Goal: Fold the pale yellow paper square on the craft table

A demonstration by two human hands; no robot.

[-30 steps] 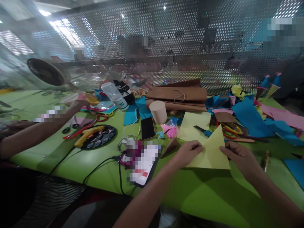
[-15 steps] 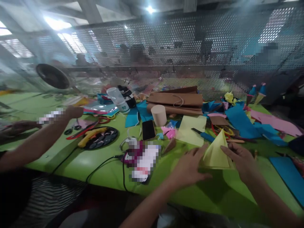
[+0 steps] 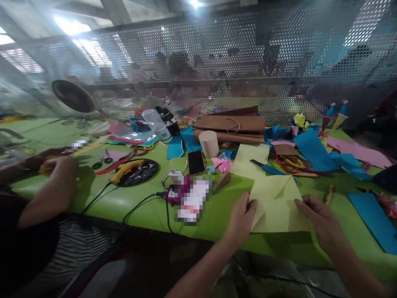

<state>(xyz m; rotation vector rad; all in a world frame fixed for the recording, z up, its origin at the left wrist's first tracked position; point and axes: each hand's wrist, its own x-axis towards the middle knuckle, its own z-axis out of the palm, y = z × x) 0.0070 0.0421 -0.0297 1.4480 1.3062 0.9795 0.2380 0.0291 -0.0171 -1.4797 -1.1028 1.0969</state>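
Note:
A creased sheet of pale yellow paper (image 3: pixel 277 209) is spread out between my two hands, just above the front edge of the green table. My left hand (image 3: pixel 243 217) pinches its left edge, thumb on top. On the other side, my right hand (image 3: pixel 319 219) grips the right edge between thumb and fingers. Fold lines cross the sheet. Right behind it lie a blue-handled knife (image 3: pixel 269 169) and another yellow sheet (image 3: pixel 251 159). A pair of scissors with red and yellow handles (image 3: pixel 287 163) rests a little farther back.
Left of my hands lie a lit phone (image 3: pixel 194 200), a dark phone (image 3: pixel 196 162) and a charger on a power strip (image 3: pixel 176 194) with cables. Behind stand a beige roll (image 3: pixel 209 144) and folded brown paper (image 3: pixel 229 124). A co-worker's hands (image 3: pixel 63 167) work at the far left.
The yellow paper, folded to a peak before, is now opened out flat. My hands have moved apart to its two sides. The co-worker's near arm has drawn back left.

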